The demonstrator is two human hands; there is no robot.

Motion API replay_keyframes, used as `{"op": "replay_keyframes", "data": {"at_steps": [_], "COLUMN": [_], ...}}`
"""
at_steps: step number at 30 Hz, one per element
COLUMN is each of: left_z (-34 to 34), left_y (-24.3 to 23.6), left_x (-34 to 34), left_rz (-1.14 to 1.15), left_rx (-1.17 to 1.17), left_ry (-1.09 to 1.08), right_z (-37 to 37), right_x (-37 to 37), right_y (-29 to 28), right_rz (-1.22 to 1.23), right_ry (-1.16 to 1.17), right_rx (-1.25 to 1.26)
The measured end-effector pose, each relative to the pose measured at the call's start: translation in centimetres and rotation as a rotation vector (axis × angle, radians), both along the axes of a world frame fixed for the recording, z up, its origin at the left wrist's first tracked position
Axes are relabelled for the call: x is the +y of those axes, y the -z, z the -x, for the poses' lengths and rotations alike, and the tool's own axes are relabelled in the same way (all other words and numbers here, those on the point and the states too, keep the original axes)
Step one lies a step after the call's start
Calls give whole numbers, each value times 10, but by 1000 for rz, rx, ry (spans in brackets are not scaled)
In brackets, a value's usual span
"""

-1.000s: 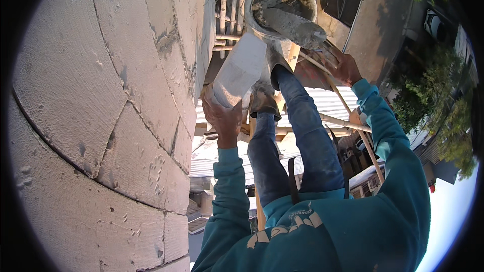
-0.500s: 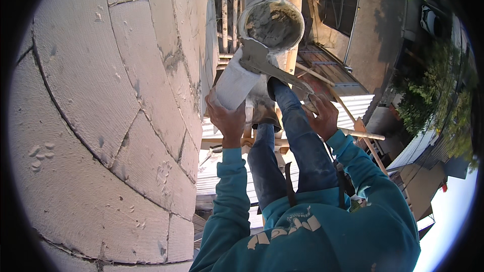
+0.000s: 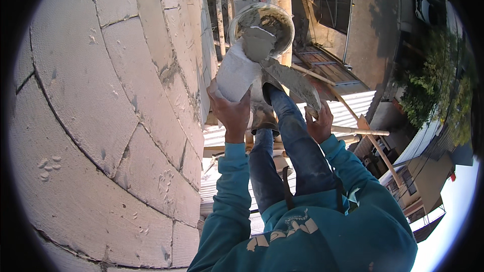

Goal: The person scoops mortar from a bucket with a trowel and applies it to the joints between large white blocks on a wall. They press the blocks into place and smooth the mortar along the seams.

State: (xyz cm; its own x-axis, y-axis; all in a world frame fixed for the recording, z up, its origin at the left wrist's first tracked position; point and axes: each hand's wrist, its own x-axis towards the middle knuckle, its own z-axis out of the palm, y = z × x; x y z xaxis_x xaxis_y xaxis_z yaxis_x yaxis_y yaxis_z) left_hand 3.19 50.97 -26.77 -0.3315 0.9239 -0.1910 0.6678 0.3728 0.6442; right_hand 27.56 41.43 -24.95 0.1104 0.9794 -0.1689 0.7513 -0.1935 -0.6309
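Wall: grey block wall [image 3: 101, 111] fills the left side, with rough mortar joints between the blocks.
Left hand: left hand [image 3: 231, 113] closed around the lower end of a white block [image 3: 237, 73], holding it tilted up beside the wall.
Mortar: a grey dab sits on the block's upper end, just below the bucket [image 3: 262, 25].
Bucket: round, holding wet mortar.
Right hand: right hand [image 3: 318, 123] wrapped shut on the trowel [image 3: 295, 83] handle; the mortar-coated blade points toward the block.
Below: metal roofing [image 3: 353, 108] and wooden poles.
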Motion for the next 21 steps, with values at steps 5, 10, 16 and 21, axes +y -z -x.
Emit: {"op": "replay_keyframes", "data": {"at_steps": [5,10,16,21], "left_z": [-6,-4,20,32], "left_y": [3,-3,1,0], "left_x": [5,14,14,11], "left_rz": [32,40,-90,-188], "left_rx": [-100,-63,-6,-27], "left_ry": [14,37,196,331], "right_z": [32,28,-24,-39], "right_x": [54,9,37,74], "right_y": [24,2,-8,46], "right_rz": [-126,-44,0,-12], "right_ry": [-25,2,-134,-313], "right_rx": [21,88,2,-242]}}
